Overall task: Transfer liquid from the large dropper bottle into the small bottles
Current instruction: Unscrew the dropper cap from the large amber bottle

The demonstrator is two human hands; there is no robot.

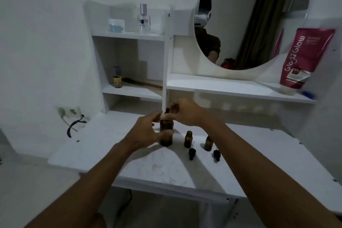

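White worktop [166, 170] under shelves and a round mirror [249, 18]. Large brown bottle [166, 136] stands upright near the worktop's middle; left hand [146, 131] wraps its body, right hand [185, 111] pinches the black dropper cap [167, 110] on top. Two small open bottles [188, 139] [208, 143] stand just right of it, their black droppers [192, 153] [216, 155] lying in front.
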